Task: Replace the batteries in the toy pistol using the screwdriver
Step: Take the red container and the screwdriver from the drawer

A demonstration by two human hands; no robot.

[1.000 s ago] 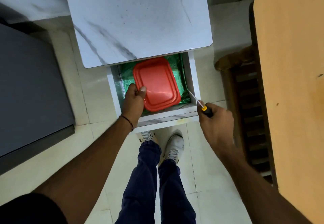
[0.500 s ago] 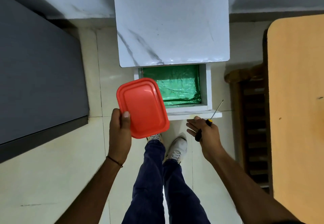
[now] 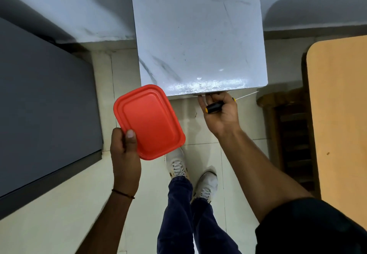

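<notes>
Beside the marble-topped cabinet (image 3: 198, 35), work looks barely begun — left hand (image 3: 125, 150) grips a red box (image 3: 149, 120), right hand (image 3: 220, 114) clasps the screwdriver (image 3: 214, 107); no pistol in sight.

soft, cool indoor light, rather dim. white glare streaks the desk (image 3: 198, 35) edge just above the right hand (image 3: 220, 114) — broad, soft shadows lie on the wall (image 3: 69, 5) beyond the left hand (image 3: 124, 150). straight lines bow at the far edges.
</notes>
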